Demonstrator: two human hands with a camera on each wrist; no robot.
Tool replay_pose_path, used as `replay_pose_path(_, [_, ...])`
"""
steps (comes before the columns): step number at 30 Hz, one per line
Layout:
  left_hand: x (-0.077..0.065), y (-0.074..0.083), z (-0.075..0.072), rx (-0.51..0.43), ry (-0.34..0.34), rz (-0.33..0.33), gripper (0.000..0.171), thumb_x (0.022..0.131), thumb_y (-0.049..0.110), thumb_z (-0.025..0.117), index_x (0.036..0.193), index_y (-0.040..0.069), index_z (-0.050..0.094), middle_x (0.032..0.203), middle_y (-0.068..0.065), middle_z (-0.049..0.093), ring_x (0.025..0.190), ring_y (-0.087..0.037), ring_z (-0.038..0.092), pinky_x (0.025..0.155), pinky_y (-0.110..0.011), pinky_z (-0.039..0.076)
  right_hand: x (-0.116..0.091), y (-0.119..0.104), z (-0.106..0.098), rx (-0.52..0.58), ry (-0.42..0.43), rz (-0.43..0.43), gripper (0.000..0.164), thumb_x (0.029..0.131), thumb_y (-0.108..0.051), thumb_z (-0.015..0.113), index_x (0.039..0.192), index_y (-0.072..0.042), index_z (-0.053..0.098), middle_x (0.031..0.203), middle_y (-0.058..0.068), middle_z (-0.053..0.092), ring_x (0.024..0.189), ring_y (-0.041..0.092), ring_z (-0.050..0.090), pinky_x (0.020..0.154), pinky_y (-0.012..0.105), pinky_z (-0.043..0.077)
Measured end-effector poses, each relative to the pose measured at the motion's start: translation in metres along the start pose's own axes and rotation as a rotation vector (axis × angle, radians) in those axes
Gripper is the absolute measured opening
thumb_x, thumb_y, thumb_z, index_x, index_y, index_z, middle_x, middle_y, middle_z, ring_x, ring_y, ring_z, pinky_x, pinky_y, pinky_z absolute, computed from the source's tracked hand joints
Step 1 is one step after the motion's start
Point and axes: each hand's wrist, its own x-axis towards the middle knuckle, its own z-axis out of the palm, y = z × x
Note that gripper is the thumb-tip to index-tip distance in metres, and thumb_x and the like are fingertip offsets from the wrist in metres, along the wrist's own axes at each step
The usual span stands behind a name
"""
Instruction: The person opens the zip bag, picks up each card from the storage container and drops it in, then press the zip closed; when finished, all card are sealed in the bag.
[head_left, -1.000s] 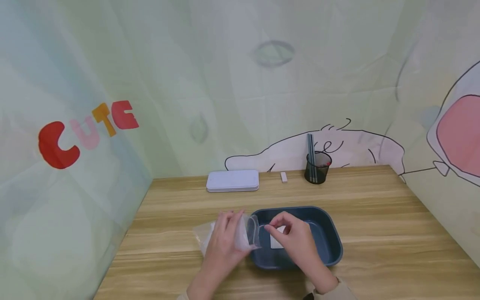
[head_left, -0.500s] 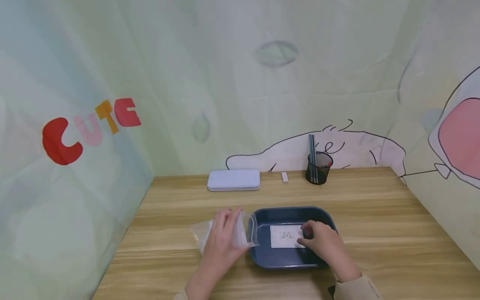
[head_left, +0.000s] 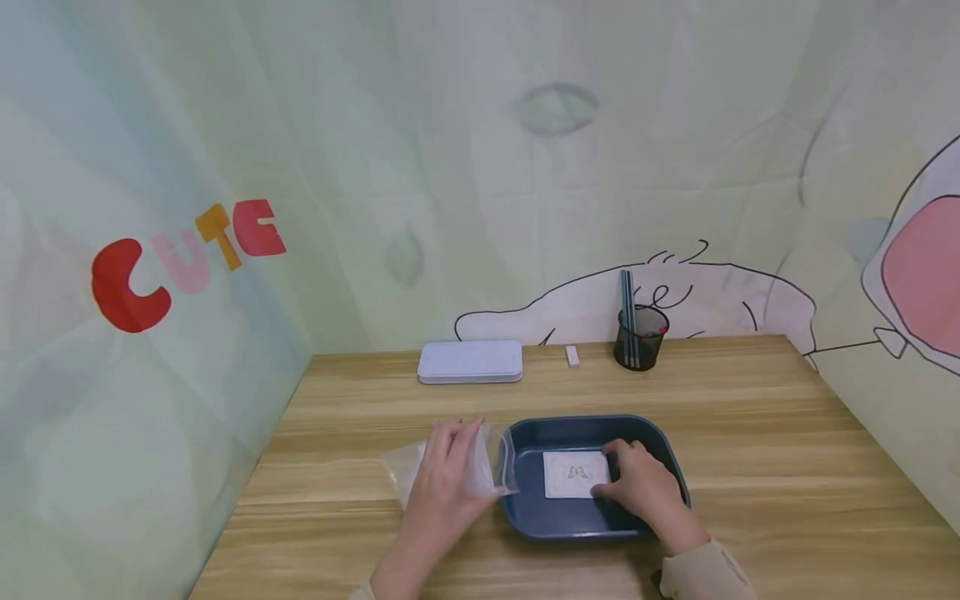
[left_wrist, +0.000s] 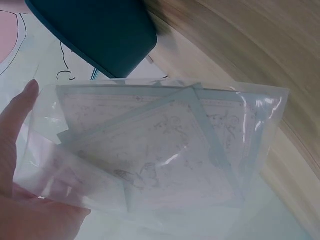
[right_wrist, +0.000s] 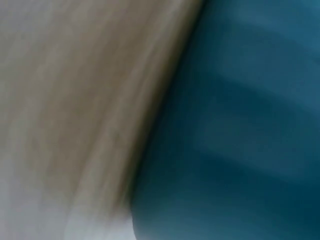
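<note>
My left hand (head_left: 444,479) grips a clear plastic bag (left_wrist: 150,165), with its mouth at the tray's left rim. Inside the bag, several pale cards with blue-grey borders overlap at angles. A dark blue tray (head_left: 558,522) sits to the right of the bag. Flat in it lies a white card (head_left: 564,475) with a butterfly print. The thumb and fingers of my right hand (head_left: 647,483) pinch the card's right end, at its near and far corners. The right wrist view is blurred and shows the tray's outer wall (right_wrist: 240,140), not the hand.
At the back of the table stand a white flat case (head_left: 470,360), a small white eraser (head_left: 572,357) and a black mesh pen cup (head_left: 637,346) with pencils. A printed curtain (head_left: 375,167) encloses the table's back and sides.
My right hand has moved from the bag's mouth to the card's right end in the tray, uncovering the card's print. The left hand and bag stay nearly still.
</note>
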Motion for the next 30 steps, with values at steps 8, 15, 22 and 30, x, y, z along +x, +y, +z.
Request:
replay_pose_path(8, [-0.0002, -0.0003, 0.0007, 0.021, 0.009, 0.006, 0.097, 0.044, 0.019, 0.095, 0.130, 0.003, 0.054, 0.112, -0.009, 0.050, 0.110, -0.025, 0.048, 0.106, -0.044, 0.038, 0.0035, 0.0009, -0.0002, 0.026, -0.012, 0.031, 0.067, 0.061, -0.036, 0.090, 0.110, -0.003, 0.060, 0.090, 0.010, 0.054, 0.076, 0.023, 0.053, 0.065, 0.044, 0.050])
replay_pose_path(15, [-0.0002, 0.0003, 0.0005, 0.026, 0.017, 0.007, 0.096, 0.043, 0.018, 0.095, 0.129, 0.003, 0.055, 0.111, -0.009, 0.051, 0.112, -0.024, 0.047, 0.109, -0.045, 0.032, 0.0049, 0.0012, 0.0001, 0.066, -0.032, 0.038, 0.071, 0.056, -0.036, 0.093, 0.105, -0.004, 0.052, 0.087, 0.008, 0.052, 0.073, 0.023, 0.050, 0.062, 0.041, 0.047])
replay_pose_path(22, [-0.0006, 0.0003, 0.0006, 0.019, 0.018, 0.008, 0.096, 0.044, 0.017, 0.095, 0.130, 0.003, 0.054, 0.112, -0.009, 0.050, 0.113, -0.025, 0.047, 0.106, -0.045, 0.037, 0.0034, 0.0020, -0.0002, 0.137, -0.029, 0.011, 0.066, 0.060, -0.029, 0.092, 0.103, -0.005, 0.047, 0.075, 0.003, 0.055, 0.064, 0.019, 0.050, 0.054, 0.034, 0.042])
replay_pose_path(30, [-0.0005, -0.0006, 0.0014, 0.017, 0.012, 0.008, 0.097, 0.044, 0.018, 0.095, 0.130, 0.003, 0.053, 0.114, -0.011, 0.051, 0.112, -0.027, 0.048, 0.107, -0.049, 0.034, 0.0039, 0.0044, 0.0005, 0.228, 0.029, -0.100, 0.036, 0.075, -0.015, 0.082, 0.098, -0.013, 0.054, 0.074, -0.002, 0.060, 0.061, 0.014, 0.052, 0.054, 0.030, 0.043])
